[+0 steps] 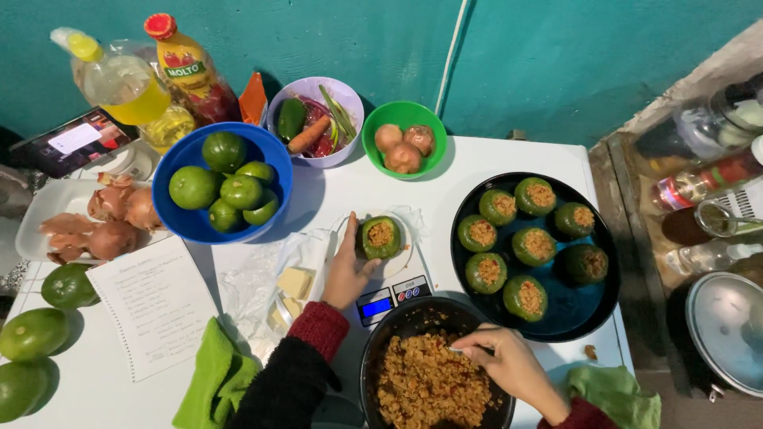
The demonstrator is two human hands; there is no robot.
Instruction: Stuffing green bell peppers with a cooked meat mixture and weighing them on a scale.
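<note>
Left hand (346, 272) steadying stuffed green pepper (380, 237) on kitchen scale (392, 295), right hand (513, 367) in pan of filling (427, 380)

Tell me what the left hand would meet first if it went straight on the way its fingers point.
The left hand already touches the stuffed green pepper on the digital kitchen scale; straight on, probably the round blue plastic bowl of green fruit, though depth is unclear.

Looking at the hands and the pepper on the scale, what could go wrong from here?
1. The left hand steadies a stuffed green pepper on a small kitchen scale; with its narrow perch, it might tip and spill filling.
2. The right hand scoops filling from the black pan, which sits near the table edge; crumbs may fall, as one bit already has.
</note>
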